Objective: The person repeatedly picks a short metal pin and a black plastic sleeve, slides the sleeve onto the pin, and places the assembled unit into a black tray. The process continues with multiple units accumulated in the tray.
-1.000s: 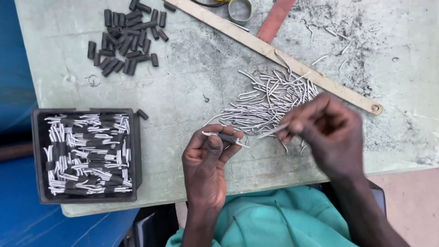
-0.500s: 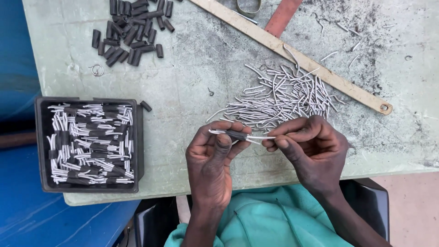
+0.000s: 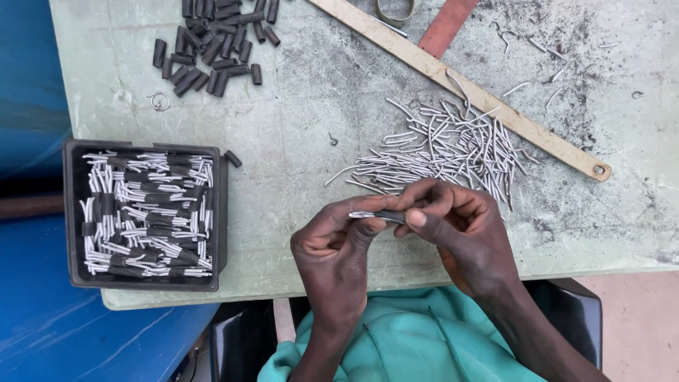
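Note:
My left hand (image 3: 332,247) and my right hand (image 3: 456,226) meet over the table's near edge. Between their fingertips they hold a short black tube with a thin grey metal wire (image 3: 378,215) sticking out of it to the left. Just beyond the hands lies a loose heap of bent grey wires (image 3: 445,145). A pile of short black tubes (image 3: 212,46) lies at the far left of the table. At the left edge sits a black tray (image 3: 73,212) filled with several wires fitted with black tubes.
A long pale wooden strip (image 3: 495,106) lies slanted across the worn green table (image 3: 297,120), with a red strip (image 3: 445,25) and a metal ring (image 3: 396,10) at the far edge. A small key ring (image 3: 160,102) lies near the tubes. Blue surface at left.
My right hand has left the wire heap and come down to meet my left hand; both now hold the tube and wire together. The view has shifted slightly.

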